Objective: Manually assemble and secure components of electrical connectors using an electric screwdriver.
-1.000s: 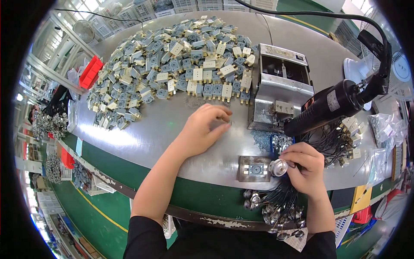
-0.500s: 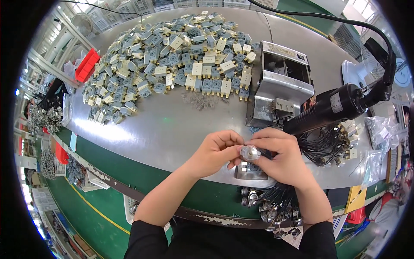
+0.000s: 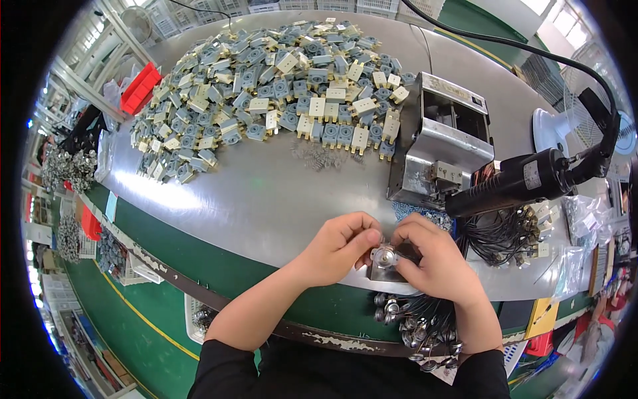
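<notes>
A small round silvery metal part with a clear-looking rim (image 3: 384, 257) sits between my hands at the front edge of the metal table. My right hand (image 3: 430, 258) is closed on it, thumb against its right side. Thumb and forefinger of my left hand (image 3: 342, 247) are pinched together just above the part's left side; whatever they hold is too small to name. Under the fingers a metal block (image 3: 392, 274) is mostly hidden. Below hang several round metal parts on black cables (image 3: 415, 326) over the table's green front edge.
A large heap of grey and cream switch-like blocks (image 3: 266, 86) covers the far left. Loose springs (image 3: 318, 154) lie before it. At right stand a metal fixture (image 3: 442, 126) and a black power screwdriver (image 3: 512, 183), with blue screws (image 3: 425, 214) and black cables (image 3: 495, 236) nearby.
The round part and both hands are slightly lower in the view. My left fingertips have drawn together above the part, and the right fingers have shifted a little; the view itself has moved slightly.
</notes>
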{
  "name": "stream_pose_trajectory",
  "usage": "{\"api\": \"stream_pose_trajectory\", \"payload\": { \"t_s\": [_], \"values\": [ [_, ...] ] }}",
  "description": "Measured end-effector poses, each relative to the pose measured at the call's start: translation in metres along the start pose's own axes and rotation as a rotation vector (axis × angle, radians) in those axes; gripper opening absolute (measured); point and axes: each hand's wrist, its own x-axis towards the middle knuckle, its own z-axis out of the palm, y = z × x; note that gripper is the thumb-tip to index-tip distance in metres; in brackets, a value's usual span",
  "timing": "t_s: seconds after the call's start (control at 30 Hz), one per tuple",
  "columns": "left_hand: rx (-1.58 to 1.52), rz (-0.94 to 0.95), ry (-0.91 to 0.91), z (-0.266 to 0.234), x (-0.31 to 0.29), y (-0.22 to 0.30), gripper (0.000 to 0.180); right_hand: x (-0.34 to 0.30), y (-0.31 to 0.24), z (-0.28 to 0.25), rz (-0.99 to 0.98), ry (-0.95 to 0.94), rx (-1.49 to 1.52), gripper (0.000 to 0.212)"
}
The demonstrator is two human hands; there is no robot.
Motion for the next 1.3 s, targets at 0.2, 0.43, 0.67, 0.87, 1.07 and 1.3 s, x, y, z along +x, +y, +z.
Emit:
{"api": "stream_pose_trajectory", "payload": {
  "t_s": [0.2,0.43,0.67,0.87,1.07,1.3],
  "values": [
    [0.029,0.102,0.125,-0.006,0.012,-0.008,0.009,0.002,-0.006,-0.002,0.014,0.087,-0.260,0.030],
    [0.060,0.033,0.206,-0.003,0.014,-0.007,0.009,0.000,-0.004,-0.002,0.098,0.072,-0.421,0.034],
    [0.144,0.002,0.129,0.012,0.009,-0.008,0.007,-0.003,0.006,-0.005,-0.134,0.095,-0.273,0.038],
    [0.163,0.079,0.171,0.011,0.005,-0.013,0.006,-0.003,-0.001,0.000,-0.135,0.116,-0.396,0.037],
    [0.153,0.307,0.206,0.010,0.002,-0.021,0.018,-0.001,-0.003,0.005,-0.086,0.126,-0.384,0.027],
    [0.132,0.369,0.393,0.003,0.008,-0.018,0.021,0.000,0.003,0.007,-0.015,0.084,-0.463,0.027]
  ]
}}
